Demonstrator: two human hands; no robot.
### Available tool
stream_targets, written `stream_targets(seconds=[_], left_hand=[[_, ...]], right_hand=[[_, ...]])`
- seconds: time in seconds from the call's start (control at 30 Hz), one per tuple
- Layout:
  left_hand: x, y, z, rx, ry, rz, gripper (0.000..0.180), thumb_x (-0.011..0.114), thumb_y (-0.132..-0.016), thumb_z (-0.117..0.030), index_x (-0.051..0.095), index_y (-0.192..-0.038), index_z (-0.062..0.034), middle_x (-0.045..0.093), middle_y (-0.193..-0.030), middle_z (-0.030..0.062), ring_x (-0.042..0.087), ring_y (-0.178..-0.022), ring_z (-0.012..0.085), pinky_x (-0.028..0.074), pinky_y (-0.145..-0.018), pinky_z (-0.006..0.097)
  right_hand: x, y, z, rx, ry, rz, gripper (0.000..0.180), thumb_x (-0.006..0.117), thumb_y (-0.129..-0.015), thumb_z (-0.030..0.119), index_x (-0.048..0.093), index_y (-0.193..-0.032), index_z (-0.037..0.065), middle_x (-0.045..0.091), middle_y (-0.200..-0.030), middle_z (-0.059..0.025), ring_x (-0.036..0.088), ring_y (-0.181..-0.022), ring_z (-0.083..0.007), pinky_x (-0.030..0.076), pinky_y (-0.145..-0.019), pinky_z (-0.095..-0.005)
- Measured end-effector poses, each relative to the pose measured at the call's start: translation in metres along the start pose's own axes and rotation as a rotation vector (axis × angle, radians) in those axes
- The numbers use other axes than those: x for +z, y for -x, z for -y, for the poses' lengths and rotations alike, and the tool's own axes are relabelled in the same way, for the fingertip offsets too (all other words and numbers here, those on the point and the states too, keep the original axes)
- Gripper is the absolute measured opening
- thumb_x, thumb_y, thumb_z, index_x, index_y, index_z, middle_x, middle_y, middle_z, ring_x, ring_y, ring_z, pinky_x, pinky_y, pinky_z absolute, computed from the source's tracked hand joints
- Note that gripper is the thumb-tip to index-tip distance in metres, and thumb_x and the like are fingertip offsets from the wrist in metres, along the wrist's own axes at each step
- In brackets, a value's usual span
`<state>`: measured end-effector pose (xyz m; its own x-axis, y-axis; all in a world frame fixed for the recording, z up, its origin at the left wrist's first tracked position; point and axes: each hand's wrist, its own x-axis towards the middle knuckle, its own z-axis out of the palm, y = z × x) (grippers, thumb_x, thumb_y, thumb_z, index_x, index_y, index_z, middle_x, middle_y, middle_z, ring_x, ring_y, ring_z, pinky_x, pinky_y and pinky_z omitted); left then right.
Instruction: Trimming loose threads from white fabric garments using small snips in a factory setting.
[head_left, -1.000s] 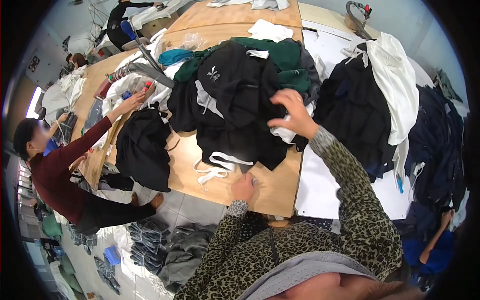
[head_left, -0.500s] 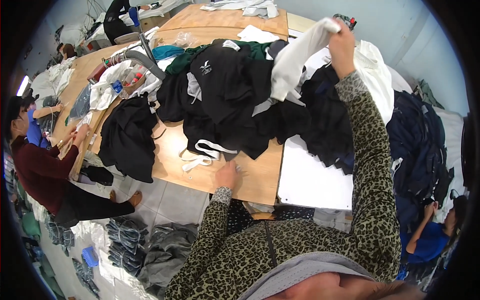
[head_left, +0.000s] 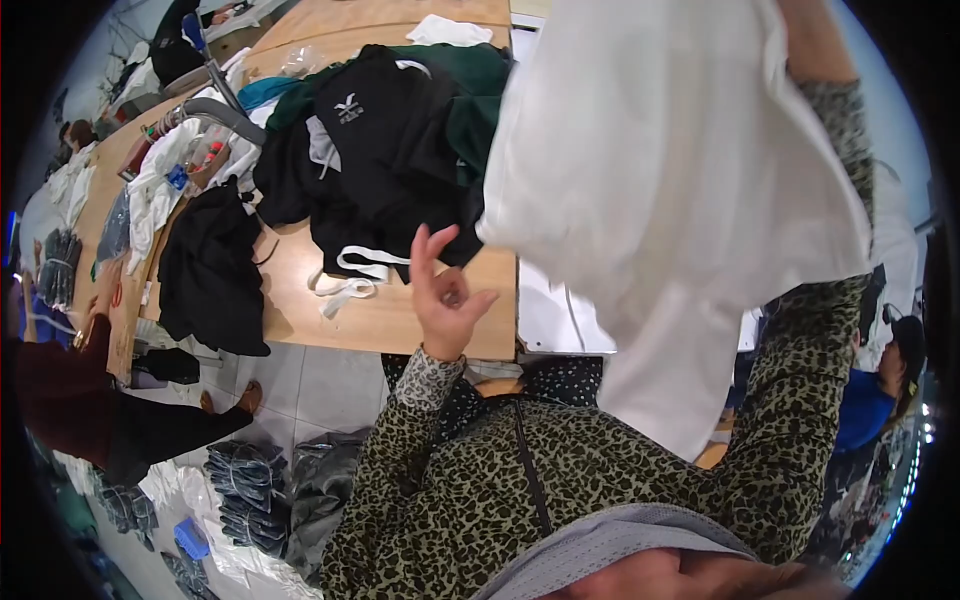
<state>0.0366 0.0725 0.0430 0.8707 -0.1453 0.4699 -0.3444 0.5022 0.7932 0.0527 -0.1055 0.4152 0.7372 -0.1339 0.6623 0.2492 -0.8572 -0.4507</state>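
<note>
White garment: held aloft at the upper right of the view, above the edge of the wooden table, hanging in one broad sheet that covers much of the table's right side. The right hand is raised to the top edge of the view and grips the garment by its upper part; the fingers are mostly cut off there, so the exact grip cannot be told. The left hand is empty, fingers loosely spread and curled, hovering over the table edge just beside the garment's lower left corner and near a white drawstring.

Handling, as judged: the fabric is soft, light and limp. It drapes without holding shape and will fold or slide if pinched at one point only. Take hold at two separated points along an edge or seam. It is not fragile.

A heap of black garments lies on the table behind the left hand.
</note>
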Motion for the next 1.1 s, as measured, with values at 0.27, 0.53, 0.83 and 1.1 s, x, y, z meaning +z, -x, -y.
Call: stream_targets(seconds=[0.27, 0.53, 0.83, 1.1], left_hand=[[0.042, 0.037, 0.033, -0.694, 0.117, 0.112, 0.027, 0.062, -0.082, -0.006, 0.058, -0.109, -0.0027, 0.055, -0.072, -0.0034, 0.041, -0.053, 0.0000, 0.029, -0.044, 0.016], [0.001, -0.002, 0.004, -0.381, 0.172, -0.303, 0.009, 0.059, -0.086, -0.008, 0.061, -0.094, -0.0037, 0.047, -0.062, -0.0057, 0.035, -0.046, 0.0009, 0.025, -0.041, 0.016], [0.046, 0.057, 0.023, -0.594, -0.030, 0.136, 0.017, 0.066, -0.080, -0.007, 0.062, -0.096, -0.0019, 0.056, -0.078, -0.0025, 0.047, -0.066, 0.0027, 0.040, -0.059, 0.017], [0.068, 0.070, 0.047, -0.569, -0.039, 0.262, 0.012, 0.067, -0.080, -0.007, 0.057, -0.085, -0.0023, 0.048, -0.075, -0.0049, 0.040, -0.063, 0.0029, 0.036, -0.056, 0.017]], right_hand=[[0.007, 0.094, -0.039, 0.387, -0.817, 0.162, 0.028, 0.056, -0.090, 0.026, 0.062, -0.094, -0.001, 0.065, -0.077, -0.0065, 0.060, -0.060, -0.0109, 0.051, -0.054, -0.0235], [-0.026, 0.177, -0.123, 0.318, -0.342, 0.005, 0.032, 0.045, -0.094, 0.024, 0.056, -0.112, 0.000, 0.060, -0.106, -0.0062, 0.056, -0.098, -0.0135, 0.043, -0.088, -0.0280], [0.116, 0.353, -0.174, 1.225, -1.412, 0.092, 0.033, 0.044, -0.096, 0.025, 0.055, -0.108, -0.004, 0.062, -0.102, -0.0106, 0.061, -0.090, -0.0181, 0.050, -0.081, -0.0308], [0.126, 0.390, -0.157, 1.092, -1.275, 0.116, 0.034, 0.047, -0.095, 0.021, 0.053, -0.114, -0.006, 0.057, -0.109, -0.0085, 0.053, -0.098, -0.0136, 0.042, -0.087, -0.0261]])
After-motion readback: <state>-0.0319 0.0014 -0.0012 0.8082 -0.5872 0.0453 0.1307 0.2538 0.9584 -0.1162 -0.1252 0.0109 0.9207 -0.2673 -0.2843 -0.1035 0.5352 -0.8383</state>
